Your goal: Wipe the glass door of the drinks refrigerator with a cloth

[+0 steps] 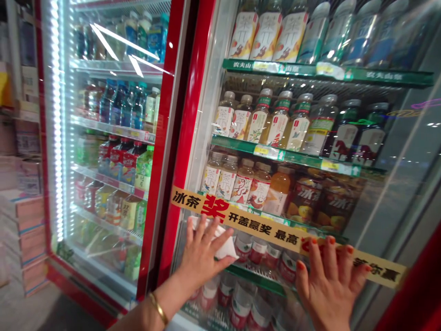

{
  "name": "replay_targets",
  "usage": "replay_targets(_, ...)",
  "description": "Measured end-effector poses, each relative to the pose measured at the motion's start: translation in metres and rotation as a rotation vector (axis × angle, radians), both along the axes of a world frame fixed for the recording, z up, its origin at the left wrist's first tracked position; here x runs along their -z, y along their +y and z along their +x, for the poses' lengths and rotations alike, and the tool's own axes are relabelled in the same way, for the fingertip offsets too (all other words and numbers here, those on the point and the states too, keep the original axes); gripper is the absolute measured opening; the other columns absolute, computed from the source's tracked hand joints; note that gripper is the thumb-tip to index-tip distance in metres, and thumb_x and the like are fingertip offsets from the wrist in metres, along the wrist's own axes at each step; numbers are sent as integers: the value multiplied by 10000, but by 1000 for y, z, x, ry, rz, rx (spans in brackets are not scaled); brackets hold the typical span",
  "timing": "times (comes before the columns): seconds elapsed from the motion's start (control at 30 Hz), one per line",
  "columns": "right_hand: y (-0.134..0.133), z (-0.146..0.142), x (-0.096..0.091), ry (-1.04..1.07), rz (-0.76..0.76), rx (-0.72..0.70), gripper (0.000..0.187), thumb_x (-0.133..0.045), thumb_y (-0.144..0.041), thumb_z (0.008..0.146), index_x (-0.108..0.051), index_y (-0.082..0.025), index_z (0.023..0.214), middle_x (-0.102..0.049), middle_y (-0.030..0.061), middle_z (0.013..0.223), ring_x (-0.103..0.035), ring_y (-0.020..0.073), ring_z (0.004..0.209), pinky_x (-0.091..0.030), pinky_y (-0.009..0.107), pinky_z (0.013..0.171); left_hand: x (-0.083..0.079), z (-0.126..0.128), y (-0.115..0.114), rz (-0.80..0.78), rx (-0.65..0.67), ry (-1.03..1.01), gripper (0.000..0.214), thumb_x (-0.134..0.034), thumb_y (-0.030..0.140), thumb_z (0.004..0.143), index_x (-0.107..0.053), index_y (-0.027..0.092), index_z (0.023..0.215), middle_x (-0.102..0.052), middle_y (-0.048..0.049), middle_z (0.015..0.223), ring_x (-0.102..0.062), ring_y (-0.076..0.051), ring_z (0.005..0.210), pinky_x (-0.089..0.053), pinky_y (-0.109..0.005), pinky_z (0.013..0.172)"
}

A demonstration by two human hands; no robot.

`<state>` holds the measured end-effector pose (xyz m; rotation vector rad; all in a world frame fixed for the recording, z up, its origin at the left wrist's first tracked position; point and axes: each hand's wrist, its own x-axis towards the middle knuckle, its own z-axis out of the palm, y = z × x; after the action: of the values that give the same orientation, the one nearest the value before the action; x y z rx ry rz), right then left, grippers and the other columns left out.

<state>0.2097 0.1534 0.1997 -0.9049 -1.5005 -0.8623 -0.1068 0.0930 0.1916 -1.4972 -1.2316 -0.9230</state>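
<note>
My left hand (203, 253) presses a white cloth or tissue (225, 248) flat against the glass door (396, 184) of a drinks fridge, just below a yellow banner sticker (262, 225) with red and black characters. A gold bangle sits on that wrist. My right hand (327, 280) lies flat on the glass with fingers spread, over the right part of the banner; its nails are painted orange-red. Behind the glass stand rows of tea and juice bottles (262, 119) on green-edged shelves.
A second fridge (110, 138) with a red frame and white LED strips stands to the left, full of bottled drinks. Stacked cardboard boxes (24, 220) line the far left. A red surface (420, 289) fills the lower right corner.
</note>
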Motion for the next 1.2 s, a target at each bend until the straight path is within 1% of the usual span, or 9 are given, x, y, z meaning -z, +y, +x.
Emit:
replay_targets(0.13, 2, -1, 2, 8, 7, -8, 706, -490, -514, 1074, -278, -417, 1741, -286, 1, 1827, -243, 422, 1695, -137, 815, 1332, -21, -25, -4, 25, -121, -352, 1055, -649, 661, 971, -85, 271, 1772, 75, -169, 1859, 50, -476, 1723, -61, -796, 1349)
replay_targets(0.23, 2, 0, 2, 12, 7, 5, 715, -503, -476, 1068, -281, -401, 1743, -294, 23, 1825, -249, 429, 1692, -147, 826, 1323, -25, 7, 2, 6, -70, -364, 1075, -647, 696, 959, -104, 248, 1771, 98, -190, 1853, 36, -495, 1720, -79, -812, 1340)
replay_targets(0.37, 3, 2, 4, 7, 24, 21, 712, -508, -430, 1061, -296, -393, 1740, -309, 22, 1821, -258, 409, 1693, -156, 806, 1333, 42, 49, 0, -102, 61, -8, 1017, -675, 781, 897, -276, 366, 1735, -69, -69, 1875, -7, -378, 1747, 10, -695, 1403)
replay_targets(0.47, 5, 1, 5, 0, 22, 33, 714, -507, -413, 1057, -298, -389, 1739, -305, 16, 1824, -255, 399, 1695, -160, 787, 1341, 78, 21, -6, -89, -17, -27, 1046, -734, 690, 901, -220, 358, 1749, -55, -82, 1874, -28, -411, 1740, -34, -725, 1397)
replay_targets(0.67, 5, 2, 5, 17, 13, 25, 744, -540, -374, 1036, -296, -404, 1738, -292, 4, 1830, -250, 410, 1694, -147, 782, 1346, 21, 2, 6, -4, -82, -505, 1031, -578, 651, 1009, -12, 248, 1771, 166, -183, 1844, 127, -502, 1707, -72, -846, 1321)
replay_targets(0.8, 5, 4, 8, 10, -2, 23, 772, -555, -358, 1017, -289, -411, 1740, -292, 12, 1831, -257, 440, 1687, -154, 813, 1328, 44, 48, 10, -34, 2, -172, 1101, -740, 735, 872, -199, 361, 1755, -52, -109, 1872, -3, -438, 1736, -50, -750, 1382)
replay_targets(0.93, 5, 5, 18, -1, -6, 36, 792, -572, -380, 1012, -274, -397, 1746, -280, 24, 1835, -269, 442, 1683, -158, 810, 1328, 79, 16, 0, -68, -68, -115, 1086, -730, 670, 908, -151, 335, 1764, -46, -126, 1868, -21, -432, 1735, -66, -754, 1381)
replay_targets(1.07, 4, 3, 28, 20, -18, 41, 792, -578, -365, 1015, -272, -404, 1745, -292, 26, 1831, -279, 432, 1682, -155, 800, 1334, 41, -13, 4, 29, -156, -511, 1019, -569, 596, 1026, 13, 208, 1767, 109, -221, 1842, 76, -512, 1708, -90, -871, 1304)
replay_targets(1.2, 4, 3, 31, 28, -4, 30, 772, -589, -357, 1021, -302, -400, 1737, -300, 15, 1826, -282, 412, 1684, -152, 771, 1351, 22, 44, 14, 11, -35, -426, 1068, -615, 695, 974, -80, 227, 1771, 89, -175, 1859, 69, -460, 1726, -57, -787, 1362)
